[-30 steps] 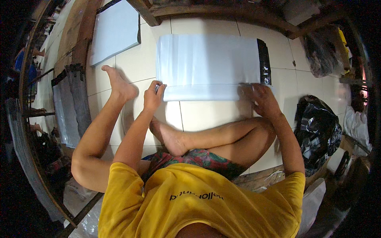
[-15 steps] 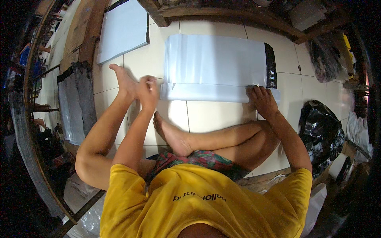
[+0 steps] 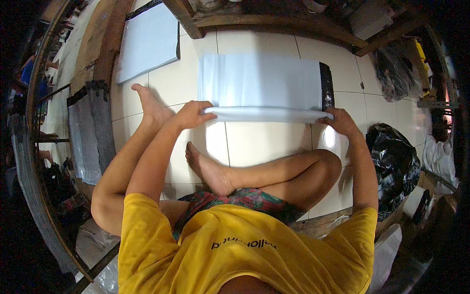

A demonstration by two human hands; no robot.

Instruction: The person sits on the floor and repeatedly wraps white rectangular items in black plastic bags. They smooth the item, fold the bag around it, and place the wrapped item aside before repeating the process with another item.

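Pale tiles made up the floor (image 3: 267, 138), crossed by thin dark joints, with glare near the middle. On it sat a person in a yellow shirt (image 3: 196, 267), one leg folded in front. A wooden beam (image 3: 274, 20) ran across the far side, and wooden boards (image 3: 100, 54) along the left. Pale sheeting (image 3: 264, 81) lay on the tiles ahead of the person. A black plastic bag (image 3: 394, 169) slumped at the right, grey sheets (image 3: 88, 134) lay at the left, and a pale stack (image 3: 149, 44) lay beyond them. The sheeting's near edge formed a narrow roll (image 3: 269, 115). The left hand (image 3: 197, 114) was closed round its left end; the right hand (image 3: 341, 121) gripped its right end, fingers bent, near a black band (image 3: 326, 85) on the sheeting.
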